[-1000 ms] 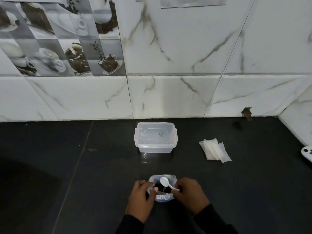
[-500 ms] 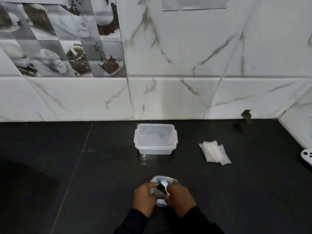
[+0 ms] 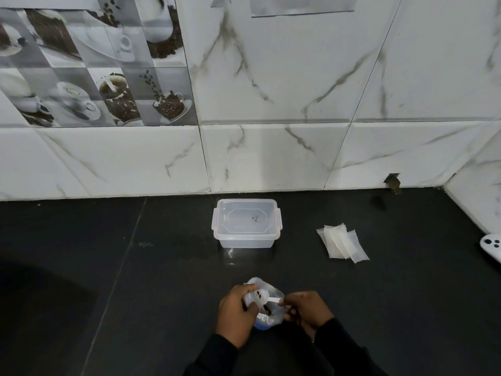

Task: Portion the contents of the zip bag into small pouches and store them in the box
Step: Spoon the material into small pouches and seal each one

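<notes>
A clear zip bag (image 3: 267,317) with a blue base and dark contents stands on the black counter near the front edge. My left hand (image 3: 237,312) grips a small clear pouch (image 3: 253,298) above the bag's mouth. My right hand (image 3: 307,310) pinches the handle of a small white spoon (image 3: 271,297), whose bowl points into the pouch with dark bits at it. A clear plastic box (image 3: 246,223) with its lid on sits behind the bag. A stack of empty small pouches (image 3: 341,241) lies to the right of the box.
A marble-tiled wall runs along the back of the counter (image 3: 108,267) and turns forward at the right. A white device (image 3: 492,245) lies at the right edge. A small brown hole (image 3: 393,183) marks the wall's base.
The spoon dipped into the bag, then rose again; its bowl now points left into the small pouch held by my left hand. The box and spare pouches stayed put.
</notes>
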A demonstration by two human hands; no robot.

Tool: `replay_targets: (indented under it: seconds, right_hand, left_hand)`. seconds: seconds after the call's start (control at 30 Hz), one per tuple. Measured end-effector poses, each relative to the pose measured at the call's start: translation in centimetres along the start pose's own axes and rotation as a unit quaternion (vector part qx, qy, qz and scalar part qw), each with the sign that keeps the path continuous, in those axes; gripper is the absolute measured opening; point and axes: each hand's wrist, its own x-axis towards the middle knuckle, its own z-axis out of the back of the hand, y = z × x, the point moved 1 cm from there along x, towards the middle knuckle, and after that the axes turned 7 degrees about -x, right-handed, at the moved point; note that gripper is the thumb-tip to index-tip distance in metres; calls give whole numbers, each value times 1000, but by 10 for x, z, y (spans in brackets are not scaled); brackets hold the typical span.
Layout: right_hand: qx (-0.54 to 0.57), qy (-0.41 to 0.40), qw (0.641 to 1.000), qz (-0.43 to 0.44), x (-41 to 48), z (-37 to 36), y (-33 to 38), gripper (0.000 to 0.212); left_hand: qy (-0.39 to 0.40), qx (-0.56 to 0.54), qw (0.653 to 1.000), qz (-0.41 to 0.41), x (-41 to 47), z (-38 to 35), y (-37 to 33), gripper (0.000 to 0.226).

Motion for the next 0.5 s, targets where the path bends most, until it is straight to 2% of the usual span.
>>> replay_targets:
  seconds: [0.1, 0.3, 0.43, 0.5]
  right_hand:
    - [-6, -4, 1000, 22, 0, 5, 5, 16]
    - [-145, -15, 983, 109, 6, 9, 12, 14]
    - [-284, -28, 947, 150, 3, 1, 10, 16]
    - [-386, -63, 901, 191, 0, -3, 13, 16]
  left_hand:
    - [-31, -7, 999, 22, -2, 4, 9, 36]
    - [-49, -37, 995, 83, -9, 10, 32, 35]
    - [-32, -33, 996, 80, -12, 9, 31, 40]
    - [-24, -15, 997, 78, -13, 8, 30, 41]
